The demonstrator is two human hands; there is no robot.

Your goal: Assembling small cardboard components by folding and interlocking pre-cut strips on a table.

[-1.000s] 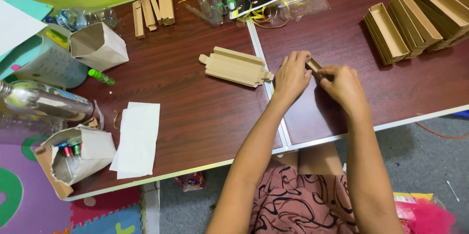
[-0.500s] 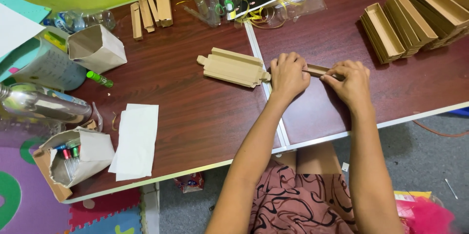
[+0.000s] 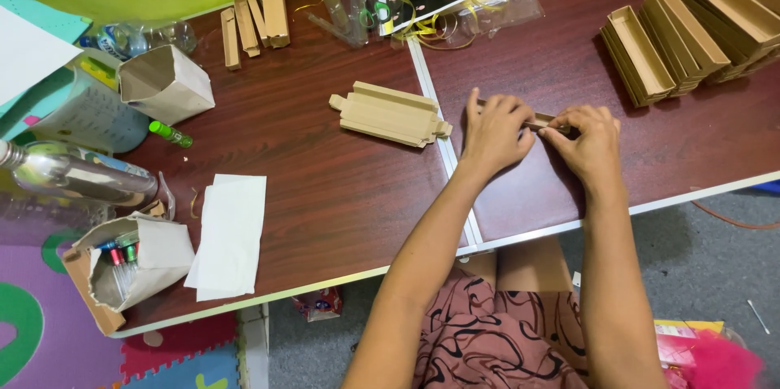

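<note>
Left hand (image 3: 494, 134): pinching the left end of a thin cardboard strip (image 3: 538, 121), fingers curled on it.
Right hand (image 3: 591, 141): closed on the strip's right end, thumb pressing down.
Strip: lying flat on the dark wooden table (image 3: 325, 186), just right of the white seam, between both hands.
Flat cardboard stack (image 3: 390, 114): at 9 o'clock of the left hand, close but not touching.
Open cardboard boxes (image 3: 691, 32): at 2 o'clock, well apart.
White paper sheets (image 3: 229, 235): way off at 8 o'clock.
</note>
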